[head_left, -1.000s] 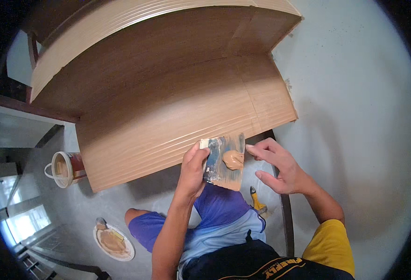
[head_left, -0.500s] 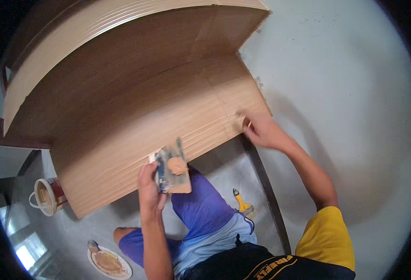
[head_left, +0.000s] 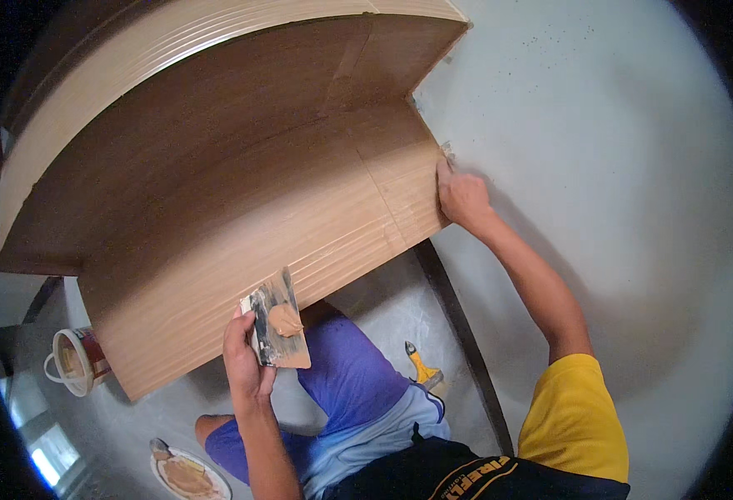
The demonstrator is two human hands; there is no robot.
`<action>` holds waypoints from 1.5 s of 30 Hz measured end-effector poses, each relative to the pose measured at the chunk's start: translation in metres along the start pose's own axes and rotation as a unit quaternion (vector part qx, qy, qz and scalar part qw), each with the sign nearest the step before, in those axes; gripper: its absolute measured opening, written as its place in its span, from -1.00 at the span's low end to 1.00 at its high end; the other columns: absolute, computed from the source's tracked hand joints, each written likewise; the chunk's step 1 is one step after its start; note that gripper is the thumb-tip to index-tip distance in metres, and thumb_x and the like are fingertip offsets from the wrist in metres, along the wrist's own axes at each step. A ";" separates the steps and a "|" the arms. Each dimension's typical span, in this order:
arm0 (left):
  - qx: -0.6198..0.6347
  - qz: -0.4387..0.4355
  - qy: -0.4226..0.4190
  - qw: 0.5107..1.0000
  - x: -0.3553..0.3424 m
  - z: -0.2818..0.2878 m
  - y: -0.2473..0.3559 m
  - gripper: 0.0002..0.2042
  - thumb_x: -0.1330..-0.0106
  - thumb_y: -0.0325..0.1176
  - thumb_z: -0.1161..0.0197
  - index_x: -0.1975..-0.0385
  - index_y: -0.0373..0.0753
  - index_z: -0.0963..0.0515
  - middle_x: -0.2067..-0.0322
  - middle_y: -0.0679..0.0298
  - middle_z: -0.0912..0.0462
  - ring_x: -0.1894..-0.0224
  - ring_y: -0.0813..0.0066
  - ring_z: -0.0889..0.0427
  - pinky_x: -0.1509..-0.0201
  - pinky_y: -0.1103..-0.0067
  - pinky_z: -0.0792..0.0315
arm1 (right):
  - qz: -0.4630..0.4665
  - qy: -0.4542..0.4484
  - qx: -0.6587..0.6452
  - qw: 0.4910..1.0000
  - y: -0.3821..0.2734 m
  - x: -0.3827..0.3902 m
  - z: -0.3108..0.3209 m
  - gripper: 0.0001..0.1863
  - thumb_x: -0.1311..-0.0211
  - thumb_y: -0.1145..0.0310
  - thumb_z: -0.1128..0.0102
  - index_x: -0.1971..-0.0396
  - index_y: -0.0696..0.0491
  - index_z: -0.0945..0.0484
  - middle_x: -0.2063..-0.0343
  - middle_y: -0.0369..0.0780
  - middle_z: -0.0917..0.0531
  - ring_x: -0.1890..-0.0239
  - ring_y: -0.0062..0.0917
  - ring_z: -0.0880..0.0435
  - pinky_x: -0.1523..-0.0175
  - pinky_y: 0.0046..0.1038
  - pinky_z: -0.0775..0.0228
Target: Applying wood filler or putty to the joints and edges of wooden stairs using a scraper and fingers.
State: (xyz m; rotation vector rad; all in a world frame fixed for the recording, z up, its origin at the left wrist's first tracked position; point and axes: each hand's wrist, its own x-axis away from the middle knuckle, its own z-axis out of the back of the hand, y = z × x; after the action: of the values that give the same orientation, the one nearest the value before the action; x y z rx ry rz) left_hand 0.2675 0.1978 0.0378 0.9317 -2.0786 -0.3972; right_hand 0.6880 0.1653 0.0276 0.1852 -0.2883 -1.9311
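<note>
My left hand [head_left: 243,358] grips a flat, smeared putty spreader [head_left: 268,337] carrying a dollop of beige putty [head_left: 285,320]. My right hand [head_left: 465,197] is at the right end of the wood-patterned shelf board [head_left: 258,225], index finger extended along the edge beside the pale wall [head_left: 600,150], the other fingers curled. The fingertip is small and partly shaded. An upright curved panel [head_left: 241,83] with a pale ridged top stands behind the board.
A white bucket [head_left: 75,367] stands left of the board. On the floor are an oval plate [head_left: 208,479] of beige putty with a tool on it, and a yellow-handled tool [head_left: 422,367]. A dark bar [head_left: 458,325] runs below the board's right end. My legs are beneath it.
My right hand has moved up and away from the spreader to the board's right edge, its fingers curling. My left hand with the spreader now appears lower and farther left; the view has shifted.
</note>
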 end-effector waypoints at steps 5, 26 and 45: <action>0.010 -0.011 -0.020 1.000 0.004 -0.007 -0.001 -0.69 -0.31 -0.35 0.09 0.00 -0.32 -0.37 0.22 0.25 -0.55 0.20 0.47 -0.58 0.09 0.52 -0.50 | 0.006 -0.024 0.018 1.000 0.002 0.007 0.022 -0.47 -0.04 0.46 0.01 -0.10 0.20 -0.27 0.57 -0.05 -0.64 0.49 -0.20 -0.66 0.42 -0.20 -0.48; 0.010 0.008 -0.034 0.999 0.019 -0.014 0.000 -0.74 -0.30 -0.37 0.03 0.05 -0.30 -0.39 0.21 0.24 -0.55 0.19 0.48 -0.57 0.07 0.56 -0.46 | 0.076 -0.105 -0.066 0.989 -0.005 0.104 0.066 -0.49 -0.01 0.46 -0.06 -0.07 0.18 -0.40 0.51 -0.07 -0.61 0.44 -0.30 -0.63 0.37 -0.27 -0.44; -0.090 -0.003 -0.050 0.995 0.052 -0.045 0.024 -0.81 -0.29 -0.40 0.02 0.17 -0.30 -0.42 0.34 0.31 -0.53 0.34 0.57 -0.52 0.24 0.62 -0.45 | 0.345 -0.060 -0.544 0.762 -0.110 0.146 0.189 -0.29 0.06 0.53 -0.14 -0.24 0.01 -0.29 0.47 -0.16 -0.51 0.46 -0.36 -0.52 0.32 -0.43 -0.41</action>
State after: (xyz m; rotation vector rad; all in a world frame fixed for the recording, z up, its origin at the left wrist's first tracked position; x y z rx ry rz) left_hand 0.2701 0.1783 0.1079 0.8261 -2.0898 -0.6342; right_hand 0.4867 0.0897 0.1787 -0.7333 0.6383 -1.1021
